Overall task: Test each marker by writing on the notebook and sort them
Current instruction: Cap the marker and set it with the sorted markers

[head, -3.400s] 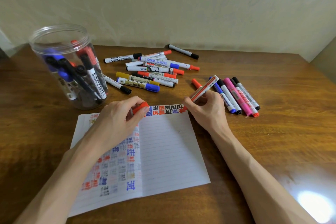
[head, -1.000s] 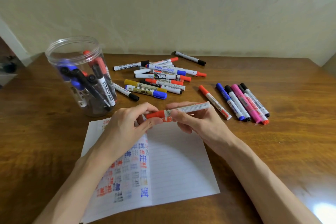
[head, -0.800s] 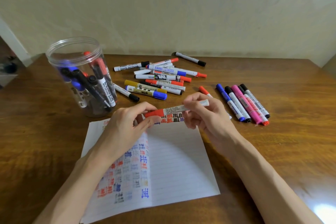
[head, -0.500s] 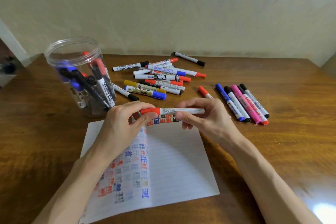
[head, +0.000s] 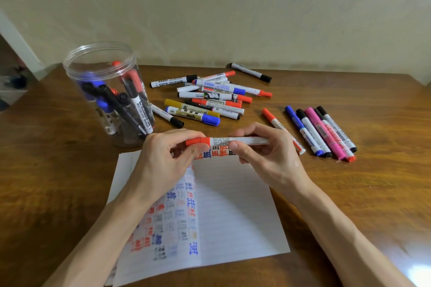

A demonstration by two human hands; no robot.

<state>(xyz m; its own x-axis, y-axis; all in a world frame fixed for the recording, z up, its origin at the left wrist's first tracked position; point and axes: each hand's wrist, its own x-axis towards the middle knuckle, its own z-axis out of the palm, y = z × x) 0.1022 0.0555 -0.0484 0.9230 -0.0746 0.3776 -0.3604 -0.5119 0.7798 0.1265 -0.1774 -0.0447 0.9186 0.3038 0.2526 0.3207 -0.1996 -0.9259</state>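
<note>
I hold a red-capped white marker level above the top edge of the open notebook. My left hand pinches its red cap, which sits on the barrel. My right hand grips the white barrel from the other end. A row of red, blue and black test marks runs along the page's top under the marker. More marks fill the left page.
A clear plastic jar with several markers stands at the left. A loose pile of markers lies behind the notebook. A sorted row of markers lies to the right, one red one nearest my right hand. A wall bounds the table's back.
The marker was writing on the page, then came up. Both hands brought cap and barrel together; the cap is now on and the marker lies level between them.
</note>
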